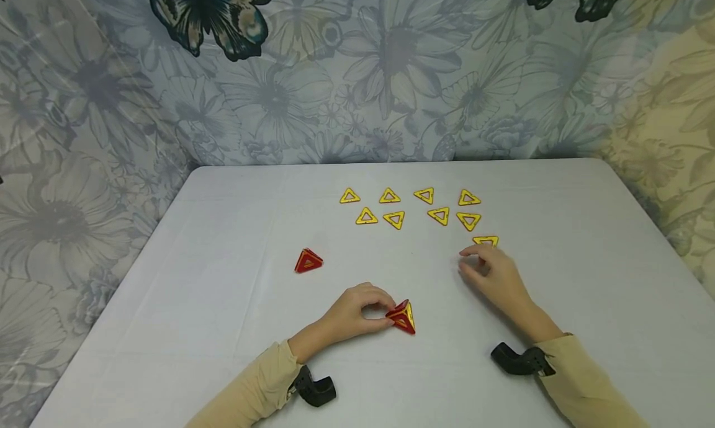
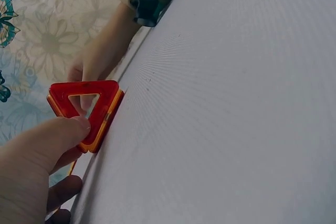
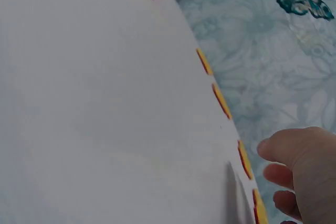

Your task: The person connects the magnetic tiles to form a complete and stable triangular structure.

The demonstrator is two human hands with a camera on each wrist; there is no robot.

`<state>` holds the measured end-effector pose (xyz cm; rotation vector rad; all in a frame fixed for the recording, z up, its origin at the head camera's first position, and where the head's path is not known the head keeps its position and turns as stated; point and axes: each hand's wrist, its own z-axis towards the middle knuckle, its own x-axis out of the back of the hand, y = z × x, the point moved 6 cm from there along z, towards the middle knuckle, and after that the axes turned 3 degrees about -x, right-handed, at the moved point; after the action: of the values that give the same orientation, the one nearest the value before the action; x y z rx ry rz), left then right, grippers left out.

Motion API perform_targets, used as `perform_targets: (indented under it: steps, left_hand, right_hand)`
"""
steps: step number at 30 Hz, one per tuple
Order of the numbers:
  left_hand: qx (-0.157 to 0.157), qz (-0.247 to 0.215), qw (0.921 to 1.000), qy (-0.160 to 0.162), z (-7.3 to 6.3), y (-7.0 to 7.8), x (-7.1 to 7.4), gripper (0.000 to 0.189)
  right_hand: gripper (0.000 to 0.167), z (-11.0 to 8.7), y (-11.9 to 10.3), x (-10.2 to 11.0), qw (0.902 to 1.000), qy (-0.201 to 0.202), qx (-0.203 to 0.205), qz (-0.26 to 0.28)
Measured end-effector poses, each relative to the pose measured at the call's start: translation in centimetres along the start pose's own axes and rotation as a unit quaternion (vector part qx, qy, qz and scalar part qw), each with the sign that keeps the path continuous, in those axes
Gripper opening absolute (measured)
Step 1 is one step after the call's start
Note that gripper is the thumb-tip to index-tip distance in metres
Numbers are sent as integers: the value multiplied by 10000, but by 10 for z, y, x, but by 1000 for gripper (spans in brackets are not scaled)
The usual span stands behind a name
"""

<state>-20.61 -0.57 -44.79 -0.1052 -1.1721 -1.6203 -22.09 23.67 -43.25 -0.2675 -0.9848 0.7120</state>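
In the head view my left hand (image 1: 360, 310) pinches a small red and yellow pyramid of triangular magnetic tiles (image 1: 403, 317) between thumb and fingers, low over the white table. The left wrist view shows the thumb pressed on a red triangular face of this pyramid (image 2: 107, 114). My right hand (image 1: 497, 279) hovers farther right, fingers loosely bent and thumb apart, with nothing visible between them. Just beyond its knuckles lies a yellow triangular tile (image 1: 486, 240), partly hidden by the hand. The right wrist view shows the right fingers (image 3: 283, 174) bent, near the row of tiles.
A second red pyramid (image 1: 308, 262) stands left of centre. Several flat yellow triangular tiles (image 1: 366, 216) lie in two rows toward the table's far side. The white table (image 1: 223, 229) ends at a flower-patterned backdrop (image 1: 391, 74) with butterflies.
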Motion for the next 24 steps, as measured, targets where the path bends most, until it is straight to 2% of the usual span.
perform_targets:
  steps: [2,5,7,11,15,18,24]
  left_hand:
    - [6,-19,10000,-11,0,0,0,16]
    - [84,2,10000,-37,0,-2,0,16]
    - [158,-4,9999,-48,0,-2,0,16]
    - [241,-6,9997,-78,-1,-3,-1,16]
    - [309,-26,9995,-79,-1,-3,-1,15]
    - [335,-29,9994,-80,-1,-3,-1,16]
    - [314,4,9995,-73,-1,-2,-1,15]
  right_hand:
    - [25,3,13,10,9996,183,-83,-176]
    - [30,4,37,22,9977,334,-465,-368]
    - [34,3,50,26,9954,219,-840,-405]
    - [43,1,64,24,9883,-319,-1460,-319]
    - [52,4,64,22,9833,-800,-1590,-367]
    - [52,4,65,20,9805,-1046,-1599,-457]
    - [47,4,66,22,9769,-1140,-1753,-450]
